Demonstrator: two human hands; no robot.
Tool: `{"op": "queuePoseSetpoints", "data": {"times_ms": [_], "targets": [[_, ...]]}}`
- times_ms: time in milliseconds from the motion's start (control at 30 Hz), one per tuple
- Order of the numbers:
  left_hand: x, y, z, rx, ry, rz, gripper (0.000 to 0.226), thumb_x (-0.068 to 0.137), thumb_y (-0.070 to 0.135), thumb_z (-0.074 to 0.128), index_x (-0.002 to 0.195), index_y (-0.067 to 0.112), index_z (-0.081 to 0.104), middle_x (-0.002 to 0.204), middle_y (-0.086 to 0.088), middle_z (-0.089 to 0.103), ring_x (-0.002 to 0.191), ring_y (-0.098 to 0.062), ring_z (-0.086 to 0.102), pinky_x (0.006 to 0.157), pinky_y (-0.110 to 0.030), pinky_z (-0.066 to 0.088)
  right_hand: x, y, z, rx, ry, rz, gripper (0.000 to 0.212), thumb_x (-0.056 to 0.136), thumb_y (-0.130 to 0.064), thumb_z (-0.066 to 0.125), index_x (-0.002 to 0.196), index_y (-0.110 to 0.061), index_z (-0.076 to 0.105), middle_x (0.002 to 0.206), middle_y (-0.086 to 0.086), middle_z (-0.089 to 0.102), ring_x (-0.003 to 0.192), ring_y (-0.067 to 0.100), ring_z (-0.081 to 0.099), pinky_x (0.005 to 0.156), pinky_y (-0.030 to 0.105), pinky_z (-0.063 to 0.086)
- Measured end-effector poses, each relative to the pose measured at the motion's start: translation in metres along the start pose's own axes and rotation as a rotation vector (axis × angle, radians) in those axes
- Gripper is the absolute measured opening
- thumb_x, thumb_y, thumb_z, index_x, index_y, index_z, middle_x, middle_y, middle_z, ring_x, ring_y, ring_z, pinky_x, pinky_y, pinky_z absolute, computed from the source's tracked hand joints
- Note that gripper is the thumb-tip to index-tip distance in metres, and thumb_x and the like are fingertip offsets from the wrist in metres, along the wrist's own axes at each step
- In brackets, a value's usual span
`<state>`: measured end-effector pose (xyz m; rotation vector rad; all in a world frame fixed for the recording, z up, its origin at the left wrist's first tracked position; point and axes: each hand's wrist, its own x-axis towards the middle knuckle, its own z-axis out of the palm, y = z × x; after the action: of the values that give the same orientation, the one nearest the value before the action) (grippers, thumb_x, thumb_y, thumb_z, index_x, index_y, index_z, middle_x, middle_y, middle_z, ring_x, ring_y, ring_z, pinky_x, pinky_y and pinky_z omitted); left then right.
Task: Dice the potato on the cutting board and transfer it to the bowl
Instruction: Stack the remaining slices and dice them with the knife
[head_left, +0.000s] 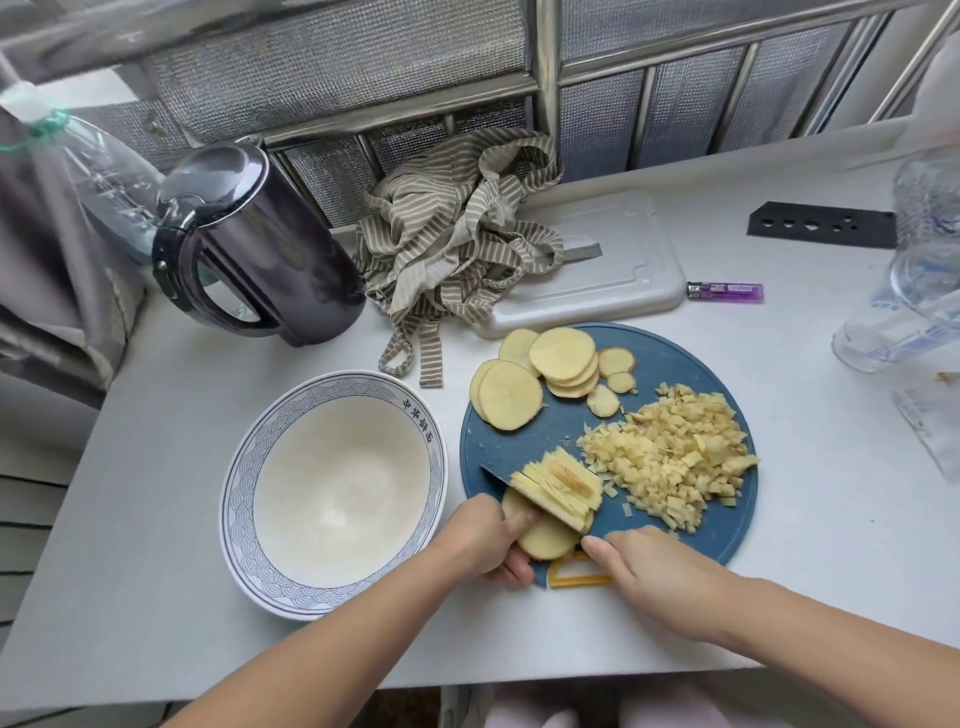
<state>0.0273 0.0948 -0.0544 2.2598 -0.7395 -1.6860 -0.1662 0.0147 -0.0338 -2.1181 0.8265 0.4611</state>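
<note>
Potato (563, 486), where is it?
— All on the cutting board (670, 358), the round blue one by the table's (156, 571) front edge, right of the middle. The part being worked lies at the board's near left: overlapping slices, already strips on the far side of the blade.

And the rest of it?
— The diced pile (675, 467) is heaped on the board's right half. The round slices (540, 374) overlap along its far left rim.

The hands?
— The left hand (493, 540) has its fingers curled down on the uncut end of the worked slices, pinning them. The right hand (660, 577) is closed round the handle of the knife (535, 503), which the hand hides, one fingertip reaching the heel of the blade. The blade stands across the slices, edge down.

The bowl?
— The bowl (244, 467), white with a blue patterned rim, stands just left of the board; whether they touch I cannot tell.

Behind them?
— A dark kettle (249, 244) toward the far left corner, a striped cloth (457, 234) partly over a white tray (623, 249), a purple lighter (724, 292), and clear bottles (924, 260) at the right edge.
</note>
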Motion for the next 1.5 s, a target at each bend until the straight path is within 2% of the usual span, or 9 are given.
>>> {"op": "queuePoseSetpoints", "data": {"times_ms": [200, 400, 567, 700, 800, 933, 1133, 1333, 1500], "targets": [[0.007, -0.006, -0.001, 0.004, 0.036, -0.023, 0.050, 0.094, 0.052, 0.052, 0.084, 0.004, 0.059, 0.086, -0.022, 0.073, 0.063, -0.029, 0.064, 0.075, -0.044, 0.060, 0.002, 0.000, 0.001, 0.024, 0.021, -0.010, 0.054, 0.097, -0.057, 0.017, 0.072, -0.015, 0.041, 0.069, 0.001, 0.044, 0.062, 0.015, 0.039, 0.066, 0.034, 0.035], [0.002, 0.001, -0.003, -0.093, -0.026, -0.074, 0.053, 0.098, 0.043, 0.050, 0.108, -0.009, 0.056, 0.090, -0.021, 0.073, 0.071, -0.031, 0.065, 0.079, -0.043, 0.059, 0.003, 0.002, -0.011, 0.118, -0.001, 0.026, 0.049, 0.101, -0.050, 0.021, 0.071, -0.014, 0.035, 0.066, 0.001, 0.036, 0.060, 0.013, 0.033, 0.058, 0.028, 0.026], [-0.005, 0.009, -0.001, -0.125, -0.074, -0.084, 0.044, 0.102, 0.037, 0.043, 0.099, -0.005, 0.055, 0.065, -0.007, 0.071, 0.064, -0.026, 0.064, 0.067, -0.033, 0.057, -0.003, -0.004, -0.009, 0.079, 0.028, -0.007, 0.049, 0.103, -0.047, 0.024, 0.069, -0.014, 0.037, 0.065, 0.000, 0.039, 0.058, 0.012, 0.034, 0.057, 0.026, 0.027], [-0.009, 0.014, -0.003, -0.097, -0.108, -0.107, 0.043, 0.104, 0.036, 0.036, 0.096, -0.002, 0.053, 0.056, -0.003, 0.068, 0.053, -0.019, 0.063, 0.061, -0.027, 0.054, -0.012, -0.005, -0.006, 0.071, 0.066, -0.029, 0.051, 0.101, -0.050, 0.025, 0.069, -0.014, 0.041, 0.065, 0.000, 0.041, 0.057, 0.010, 0.035, 0.059, 0.027, 0.030], [-0.011, 0.016, -0.004, -0.099, -0.124, -0.103, 0.042, 0.105, 0.035, 0.035, 0.101, -0.004, 0.051, 0.055, -0.004, 0.068, 0.050, -0.017, 0.063, 0.057, -0.026, 0.055, -0.022, -0.003, -0.006, 0.070, 0.081, -0.035, 0.051, 0.100, -0.051, 0.024, 0.068, -0.015, 0.039, 0.065, -0.001, 0.040, 0.058, 0.011, 0.034, 0.060, 0.027, 0.031], [-0.011, 0.017, -0.008, -0.084, -0.134, -0.109, 0.041, 0.105, 0.036, 0.035, 0.102, -0.002, 0.052, 0.065, -0.006, 0.070, 0.058, -0.018, 0.065, 0.061, -0.027, 0.056, -0.030, 0.000, -0.011, 0.058, 0.072, -0.027, 0.049, 0.100, -0.051, 0.024, 0.068, -0.017, 0.037, 0.065, 0.000, 0.039, 0.058, 0.011, 0.034, 0.060, 0.027, 0.029], [-0.016, 0.020, -0.010, -0.096, -0.162, -0.115, 0.042, 0.106, 0.034, 0.033, 0.093, -0.001, 0.054, 0.061, -0.004, 0.070, 0.056, -0.016, 0.066, 0.056, -0.024, 0.056, -0.036, 0.000, -0.014, 0.060, 0.070, -0.049, 0.049, 0.101, -0.051, 0.024, 0.066, -0.019, 0.036, 0.063, -0.004, 0.037, 0.057, 0.010, 0.033, 0.059, 0.026, 0.028], [-0.021, 0.022, -0.008, -0.093, -0.164, -0.112, 0.038, 0.106, 0.030, 0.030, 0.088, 0.006, 0.054, 0.057, -0.001, 0.068, 0.051, -0.011, 0.064, 0.053, -0.021, 0.054, -0.034, 0.002, -0.010, 0.025, 0.068, -0.074, 0.049, 0.100, -0.053, 0.022, 0.069, -0.020, 0.041, 0.066, -0.004, 0.044, 0.060, 0.011, 0.039, 0.062, 0.028, 0.032], [-0.020, 0.024, -0.008, -0.078, -0.143, -0.159, 0.039, 0.105, 0.026, 0.031, 0.085, 0.004, 0.056, 0.055, -0.003, 0.067, 0.051, -0.013, 0.064, 0.051, -0.020, 0.053, -0.030, 0.005, -0.001, -0.004, 0.100, -0.081, 0.064, 0.078, -0.073, 0.001, 0.071, -0.025, 0.044, 0.069, -0.005, 0.050, 0.066, 0.014, 0.048, 0.070, 0.033, 0.041]]}}
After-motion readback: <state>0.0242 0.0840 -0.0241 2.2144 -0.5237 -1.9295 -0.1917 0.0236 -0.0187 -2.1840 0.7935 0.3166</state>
